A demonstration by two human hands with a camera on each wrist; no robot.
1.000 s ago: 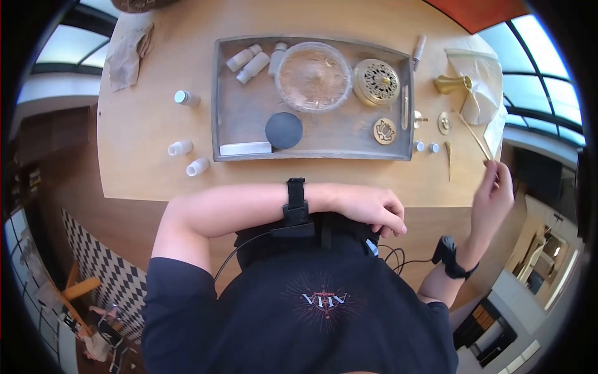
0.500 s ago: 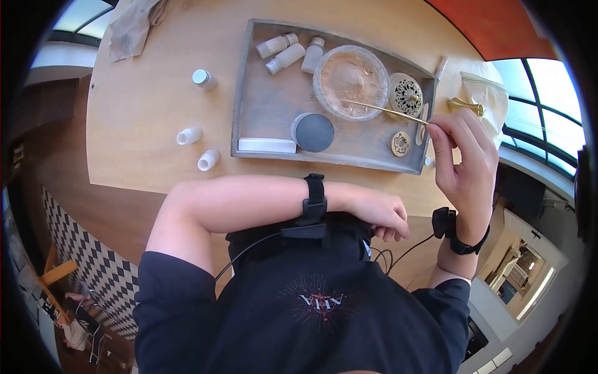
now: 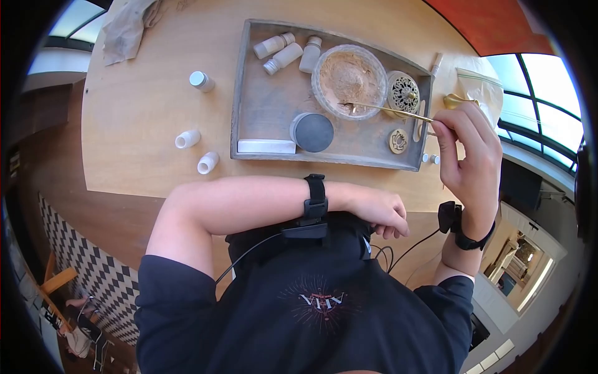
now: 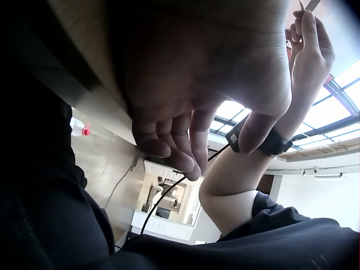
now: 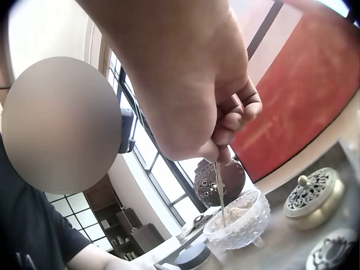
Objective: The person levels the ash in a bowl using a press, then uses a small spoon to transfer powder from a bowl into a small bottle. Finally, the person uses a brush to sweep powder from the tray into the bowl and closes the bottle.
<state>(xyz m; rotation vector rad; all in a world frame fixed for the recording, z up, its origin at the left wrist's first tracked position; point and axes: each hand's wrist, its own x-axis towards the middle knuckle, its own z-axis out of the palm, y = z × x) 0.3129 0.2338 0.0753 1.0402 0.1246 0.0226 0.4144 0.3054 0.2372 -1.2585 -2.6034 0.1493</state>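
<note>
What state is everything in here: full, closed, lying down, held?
Right hand: pinching the thin metal tool
Thin metal tool: tip in the powder
Glass bowl: holding powder
Brass pot: openwork lid on
Blue-topped bottle: upright, capped
Two bottles in the tray: lying down
Left hand: loosely curled, holding nothing

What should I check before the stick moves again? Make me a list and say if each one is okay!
1. Right hand pinching the thin stick: ok.
2. Stick's tip inside the glass bowl: ok, it reaches the powder.
3. Tip touching the bowl's bottom: cannot tell, the powder hides it.
4. Left hand out of the way: ok, it hangs outside the tray, holding nothing.
5. White bottles in the tray standing up: not ok, at least two lie on their sides.
</note>
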